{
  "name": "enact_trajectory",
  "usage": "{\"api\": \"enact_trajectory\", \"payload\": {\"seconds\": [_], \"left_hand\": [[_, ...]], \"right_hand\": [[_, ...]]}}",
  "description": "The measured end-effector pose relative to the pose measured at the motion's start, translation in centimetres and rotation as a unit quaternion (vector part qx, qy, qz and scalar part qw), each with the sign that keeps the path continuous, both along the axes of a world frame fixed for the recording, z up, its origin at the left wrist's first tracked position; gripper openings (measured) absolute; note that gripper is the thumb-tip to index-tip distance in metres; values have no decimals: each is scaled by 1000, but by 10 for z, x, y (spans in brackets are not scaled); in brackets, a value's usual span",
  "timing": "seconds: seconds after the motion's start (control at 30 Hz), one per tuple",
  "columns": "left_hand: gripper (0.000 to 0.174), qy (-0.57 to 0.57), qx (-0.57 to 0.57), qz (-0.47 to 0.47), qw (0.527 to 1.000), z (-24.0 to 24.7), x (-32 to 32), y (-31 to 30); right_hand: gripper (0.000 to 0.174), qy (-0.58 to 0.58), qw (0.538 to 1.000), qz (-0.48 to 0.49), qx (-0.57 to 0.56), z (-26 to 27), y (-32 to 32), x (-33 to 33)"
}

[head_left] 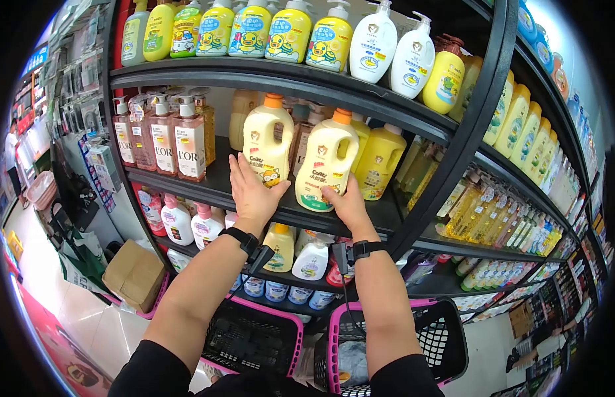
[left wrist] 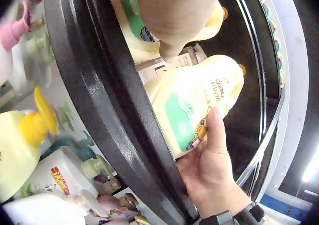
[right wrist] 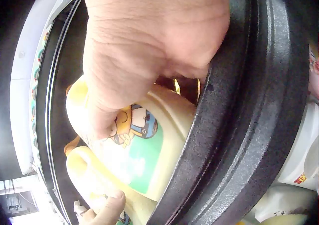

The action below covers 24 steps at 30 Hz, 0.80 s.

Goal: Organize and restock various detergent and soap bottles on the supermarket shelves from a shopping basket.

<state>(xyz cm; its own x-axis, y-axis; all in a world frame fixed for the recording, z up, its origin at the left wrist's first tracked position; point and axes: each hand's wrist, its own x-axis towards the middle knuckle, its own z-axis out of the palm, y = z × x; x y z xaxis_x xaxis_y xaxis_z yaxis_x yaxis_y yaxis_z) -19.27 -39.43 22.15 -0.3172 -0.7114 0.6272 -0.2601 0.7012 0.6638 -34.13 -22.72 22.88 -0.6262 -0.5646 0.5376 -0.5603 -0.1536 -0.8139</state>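
Note:
Two cream bottles with orange caps stand side by side on the middle shelf, a narrow gap between them. My left hand holds the left bottle, fingers stretched along its left side and thumb across its lower front. The right bottle is gripped low by my right hand, thumb on the front label, other fingers hidden at its side. In the left wrist view, my right hand is at the base of that bottle. The right wrist view shows my right hand over the same bottle.
Yellow bottles stand right of the pair, pink pump bottles to the left. The black shelf edge runs below. Pump bottles fill the shelf above. Two pink-rimmed baskets and a cardboard box are lower down.

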Motion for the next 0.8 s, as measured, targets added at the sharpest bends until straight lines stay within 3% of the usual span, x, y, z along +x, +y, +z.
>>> {"api": "enact_trajectory", "payload": {"seconds": [0.8], "left_hand": [[112,39,-31,11,999,-20,-12,-9]], "right_hand": [[58,-18,999,24,-18,-1,0,-3]]}}
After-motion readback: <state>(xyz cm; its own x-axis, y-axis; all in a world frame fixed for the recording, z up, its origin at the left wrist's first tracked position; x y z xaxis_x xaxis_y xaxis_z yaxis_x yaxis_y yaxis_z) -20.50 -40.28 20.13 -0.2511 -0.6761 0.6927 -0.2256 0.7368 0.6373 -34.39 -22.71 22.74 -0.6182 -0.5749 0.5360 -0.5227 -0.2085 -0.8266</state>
